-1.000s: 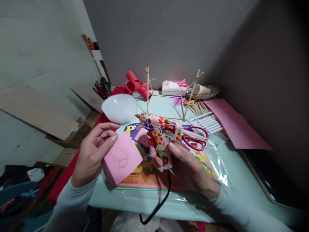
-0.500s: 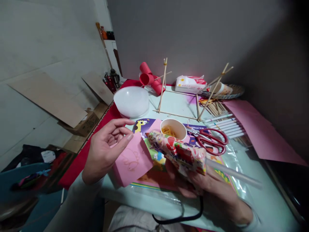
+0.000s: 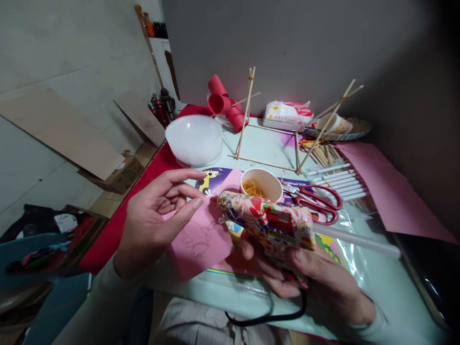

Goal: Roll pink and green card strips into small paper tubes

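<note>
My right hand (image 3: 287, 268) is wrapped round the grip of a patterned glue gun (image 3: 266, 218), a clear glue stick (image 3: 359, 239) jutting from its rear. The gun's nozzle touches or nearly touches the top edge of a pink paper (image 3: 201, 244) with a faint drawing. My left hand (image 3: 158, 211) holds that paper near its top corner, thumb and fingers round it. Behind the gun stands a white paper cup (image 3: 264, 182) with rubber bands (image 3: 252, 188) inside. Red-handled scissors (image 3: 319, 199) lie right of the cup.
A stick frame (image 3: 266, 163) stands behind the cup. Around it are a white plastic bowl (image 3: 194, 139), red paper tubes (image 3: 219, 103), a tissue pack (image 3: 287, 115), sticks, white pens (image 3: 341, 184) and pink sheets (image 3: 398, 196). A black cord (image 3: 266, 318) hangs below the gun.
The glue gun's nozzle has moved left to the paper's top edge by my left fingertips. The paper has shifted slightly, and the view has tilted down a little.
</note>
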Motion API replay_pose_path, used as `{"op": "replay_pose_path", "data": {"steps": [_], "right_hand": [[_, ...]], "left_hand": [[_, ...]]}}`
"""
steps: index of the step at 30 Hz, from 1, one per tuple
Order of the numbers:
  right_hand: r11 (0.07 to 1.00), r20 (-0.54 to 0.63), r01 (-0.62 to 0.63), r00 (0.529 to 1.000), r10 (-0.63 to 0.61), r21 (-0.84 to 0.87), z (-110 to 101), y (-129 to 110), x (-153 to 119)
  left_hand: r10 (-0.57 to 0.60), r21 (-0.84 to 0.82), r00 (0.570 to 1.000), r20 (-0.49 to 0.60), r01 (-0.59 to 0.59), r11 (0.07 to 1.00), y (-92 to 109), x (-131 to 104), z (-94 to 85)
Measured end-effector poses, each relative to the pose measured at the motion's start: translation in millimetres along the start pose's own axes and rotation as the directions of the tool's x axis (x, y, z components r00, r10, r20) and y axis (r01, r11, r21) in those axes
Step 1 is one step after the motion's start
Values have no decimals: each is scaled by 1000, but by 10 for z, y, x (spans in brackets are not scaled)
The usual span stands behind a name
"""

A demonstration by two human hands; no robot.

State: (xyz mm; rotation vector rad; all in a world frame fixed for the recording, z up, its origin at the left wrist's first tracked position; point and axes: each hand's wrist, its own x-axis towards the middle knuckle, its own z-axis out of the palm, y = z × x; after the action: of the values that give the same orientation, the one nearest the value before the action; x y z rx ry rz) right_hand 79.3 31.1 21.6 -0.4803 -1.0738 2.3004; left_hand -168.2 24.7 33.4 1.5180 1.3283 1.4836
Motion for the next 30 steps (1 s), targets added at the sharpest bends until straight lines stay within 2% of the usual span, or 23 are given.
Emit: {"op": "replay_pose_path", "data": {"steps": [7,12,19,23,27,30], "right_hand": [[999,-16,3,1000,-3,37,2,-11,3],[999,-67,-22,997,24,29,1,-7,-6],[999,-151,-34,988,38,25,27,-35,-7],[999,-149,-17,989,22,32,35,-28,-15],[998,-154,-53,986,59,39,30,-18,-14],[999,-190,-41,981,47,36,19,-13,-15]], "left_hand": [[27,22,1000,-2,-27,999,0,9,3],[53,39,998,-27,-52,998,-13,16,21],[77,-5,996,-50,-77,997,-37,18,38],[95,-9,994,-61,-95,995,-52,30,42],[117,-43,992,-50,-120,992,-69,36,49],[87,-60,995,-40,-89,994,-47,20,49]]}}
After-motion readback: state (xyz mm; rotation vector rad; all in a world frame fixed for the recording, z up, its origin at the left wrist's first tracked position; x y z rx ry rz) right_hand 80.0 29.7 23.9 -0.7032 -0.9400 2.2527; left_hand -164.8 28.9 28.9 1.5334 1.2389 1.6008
